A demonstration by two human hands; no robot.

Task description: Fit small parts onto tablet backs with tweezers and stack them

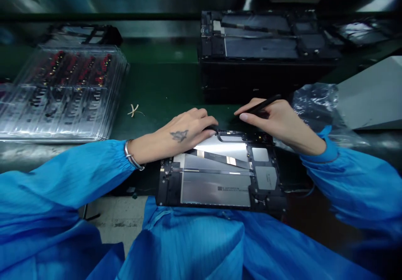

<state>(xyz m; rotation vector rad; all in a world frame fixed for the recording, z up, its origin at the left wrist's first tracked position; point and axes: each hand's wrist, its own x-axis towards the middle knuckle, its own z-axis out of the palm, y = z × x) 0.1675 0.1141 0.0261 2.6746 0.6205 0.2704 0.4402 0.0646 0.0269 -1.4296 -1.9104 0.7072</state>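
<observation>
An opened tablet (216,187) lies at the near edge of the bench in front of me, with its silver battery, flat ribbon cables and black frame showing. My left hand (191,129) reaches over its upper left part. Thumb and forefinger close on the dark far edge of the tablet; whatever else sits between them is hidden. Above the tablet's far right corner, my right hand (273,116) grips a slim black pen-like tool (265,103) between thumb and fingers. The working tip of that tool cannot be made out.
Stacked clear plastic trays (63,95) with red and black small parts stand at left. Behind the tablet is a pile of similar opened tablets (257,37). Clear plastic wrap (317,99) and a pale box (373,95) are at right. Thin strips (134,110) lie on the green mat (157,83).
</observation>
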